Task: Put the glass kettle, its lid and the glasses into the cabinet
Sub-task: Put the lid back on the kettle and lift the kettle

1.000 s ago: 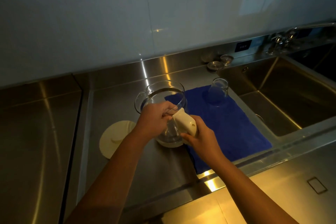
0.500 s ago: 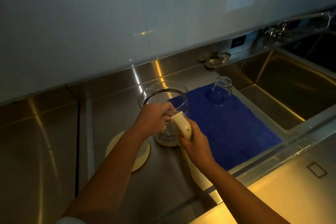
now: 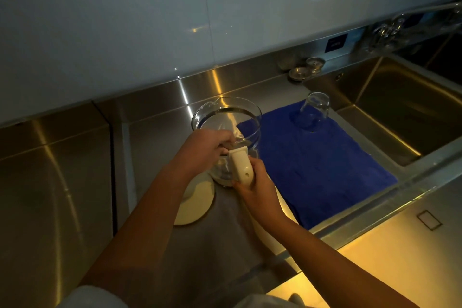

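My right hand (image 3: 255,182) was clenched around the cream handle (image 3: 241,167) of the glass kettle (image 3: 225,117). The fingers of my left hand (image 3: 205,147) were curled over its rim, just beside the handle. The kettle was over the steel counter (image 3: 62,182), at the left edge of the blue cloth (image 3: 325,162). I could not tell if its base touched the counter. The cream lid (image 3: 197,204) lay flat on the counter just below and left of the kettle, partly hidden under my left forearm. One glass (image 3: 313,111) stood upside down on the far corner of the cloth, near the sink (image 3: 390,112) and well apart from the kettle. Behind it, two small metal strainers (image 3: 300,73) stood against the back ledge. The faucet (image 3: 390,30) was blurred at the far right.
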